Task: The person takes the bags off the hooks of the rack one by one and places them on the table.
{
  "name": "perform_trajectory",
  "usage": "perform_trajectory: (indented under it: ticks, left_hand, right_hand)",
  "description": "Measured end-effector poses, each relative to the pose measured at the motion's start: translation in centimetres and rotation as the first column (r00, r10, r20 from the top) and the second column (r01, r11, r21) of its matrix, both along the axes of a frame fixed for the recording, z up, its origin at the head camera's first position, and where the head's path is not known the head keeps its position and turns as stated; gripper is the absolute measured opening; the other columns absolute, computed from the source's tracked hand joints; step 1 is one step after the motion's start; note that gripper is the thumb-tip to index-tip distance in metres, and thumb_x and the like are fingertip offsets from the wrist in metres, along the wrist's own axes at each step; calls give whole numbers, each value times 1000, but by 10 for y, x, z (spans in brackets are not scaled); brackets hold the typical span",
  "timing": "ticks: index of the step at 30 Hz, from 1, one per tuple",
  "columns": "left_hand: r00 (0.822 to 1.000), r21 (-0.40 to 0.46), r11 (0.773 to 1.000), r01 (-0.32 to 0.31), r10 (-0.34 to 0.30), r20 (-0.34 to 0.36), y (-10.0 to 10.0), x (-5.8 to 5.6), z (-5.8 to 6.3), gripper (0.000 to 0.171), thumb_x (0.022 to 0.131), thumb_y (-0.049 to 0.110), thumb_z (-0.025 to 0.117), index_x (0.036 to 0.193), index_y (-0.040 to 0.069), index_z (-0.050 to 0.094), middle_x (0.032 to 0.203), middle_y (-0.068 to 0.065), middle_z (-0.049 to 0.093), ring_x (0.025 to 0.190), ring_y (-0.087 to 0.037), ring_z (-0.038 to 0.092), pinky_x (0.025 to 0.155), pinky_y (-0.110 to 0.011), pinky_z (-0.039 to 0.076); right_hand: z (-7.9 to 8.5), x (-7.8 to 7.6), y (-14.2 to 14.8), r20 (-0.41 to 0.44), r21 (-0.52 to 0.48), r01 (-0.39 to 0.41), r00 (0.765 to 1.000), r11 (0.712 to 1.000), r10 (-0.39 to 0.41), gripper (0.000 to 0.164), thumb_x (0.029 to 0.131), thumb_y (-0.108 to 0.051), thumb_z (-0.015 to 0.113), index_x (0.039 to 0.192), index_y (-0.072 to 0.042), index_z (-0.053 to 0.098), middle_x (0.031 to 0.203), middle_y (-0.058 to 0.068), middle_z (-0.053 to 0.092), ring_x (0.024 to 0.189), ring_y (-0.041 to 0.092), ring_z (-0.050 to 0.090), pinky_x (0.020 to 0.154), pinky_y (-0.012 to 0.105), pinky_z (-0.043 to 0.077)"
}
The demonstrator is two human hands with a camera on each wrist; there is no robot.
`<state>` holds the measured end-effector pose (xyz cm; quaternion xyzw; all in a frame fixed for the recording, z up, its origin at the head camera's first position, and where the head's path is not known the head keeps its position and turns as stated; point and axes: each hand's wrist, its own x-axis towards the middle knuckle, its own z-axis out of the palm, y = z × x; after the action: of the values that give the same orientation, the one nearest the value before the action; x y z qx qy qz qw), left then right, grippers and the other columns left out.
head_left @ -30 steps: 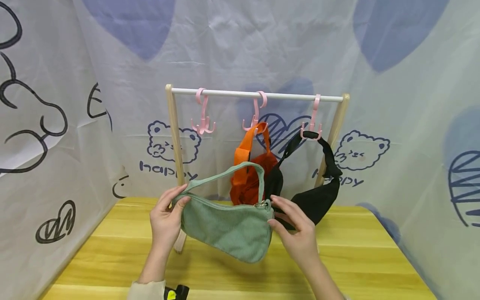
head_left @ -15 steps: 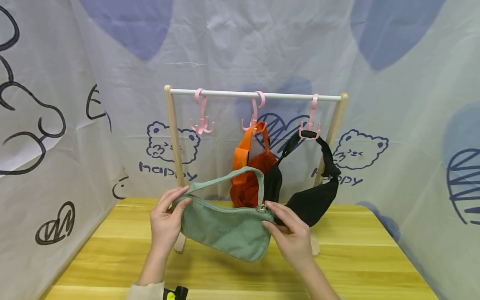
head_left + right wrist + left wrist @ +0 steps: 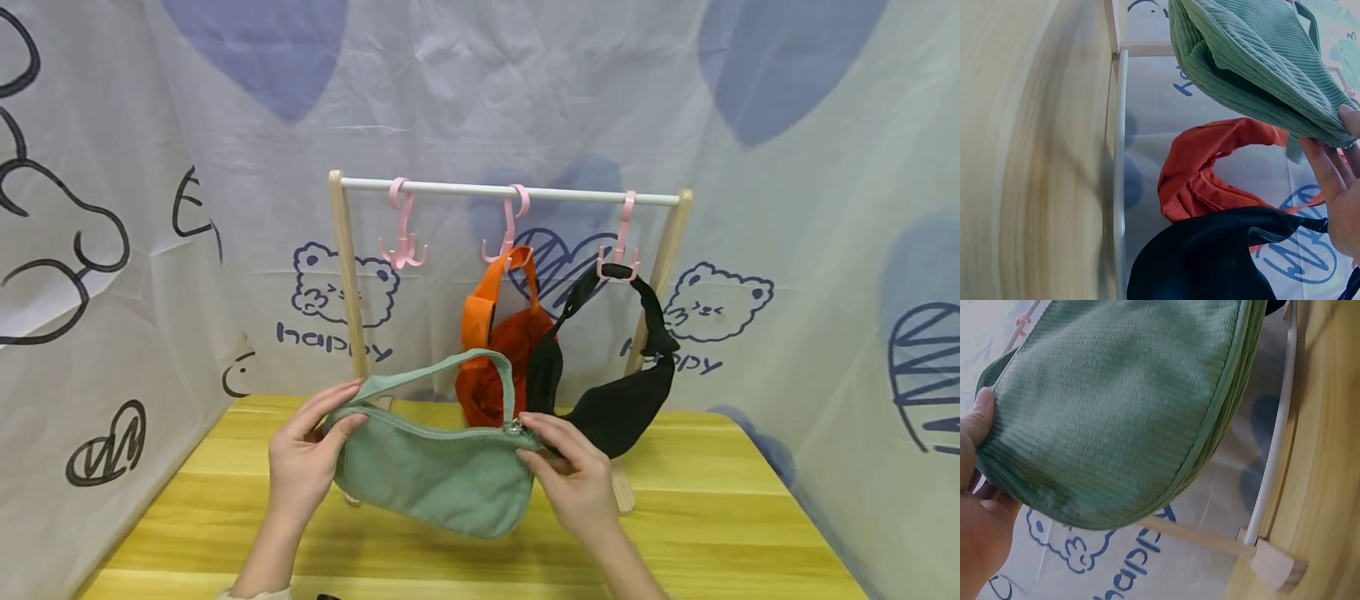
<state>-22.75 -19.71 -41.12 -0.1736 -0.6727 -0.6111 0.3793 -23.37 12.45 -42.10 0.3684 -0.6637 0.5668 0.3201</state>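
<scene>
A green corduroy handbag [image 3: 435, 475] hangs in the air between both hands, its strap arched above the zipped top edge. My left hand [image 3: 311, 450] pinches the upper left corner, thumb in front. At the upper right corner, beside the metal zipper end, my right hand [image 3: 570, 471] pinches the fabric. The left wrist view shows the bag's broad ribbed side [image 3: 1122, 406] with the left thumb on its edge. In the right wrist view the bag's underside [image 3: 1254, 69] is folded inward, and the right fingers [image 3: 1325, 169] hold its corner.
Behind the bag stands a wooden rack with a white rail [image 3: 465, 188]. Pink hooks hang from it: a bare left hook [image 3: 405, 242], a middle one bearing an orange-red bag [image 3: 498, 358], and a right one bearing a black bag [image 3: 626, 404]. All stands on a wooden table [image 3: 720, 517].
Both hands have shifted left and slightly down with the green handbag. Its strap has sunk lower in front of the orange-red bag. The hanging bags keep their places.
</scene>
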Motion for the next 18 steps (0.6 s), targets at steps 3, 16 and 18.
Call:
perform_trajectory:
  ticks: [3, 16, 18]
  left_hand:
    - [999, 20, 999, 48, -48, -2, -8, 6, 1, 38, 83, -20, 74, 119, -11, 72, 130, -13, 71, 122, -16, 67, 99, -26, 54]
    - [991, -42, 994, 99, -95, 97, -39, 26, 7, 43, 84, -23, 72, 125, -9, 71, 136, -11, 69, 126, -18, 65, 99, -30, 55]
    - [990, -45, 994, 96, -91, 109, -43, 29, 8, 44, 84, -22, 73, 125, -8, 71, 137, -11, 69, 125, -18, 65, 99, -30, 55]
  right_hand:
    - [-2, 0, -4, 18, -3, -16, 1000, 1000, 16, 49, 81, 22, 76, 126, 4, 71, 125, 21, 69, 111, 13, 71, 75, 28, 62]
    - [-4, -4, -23, 33, -16, -74, 997, 997, 75, 47, 83, 19, 76, 127, 4, 71, 125, 21, 70, 106, 12, 72, 69, 26, 63]
    - [-4, -5, -26, 33, -17, -83, 996, 996, 84, 47, 83, 19, 76, 127, 4, 71, 125, 21, 70, 106, 13, 72, 69, 27, 63]
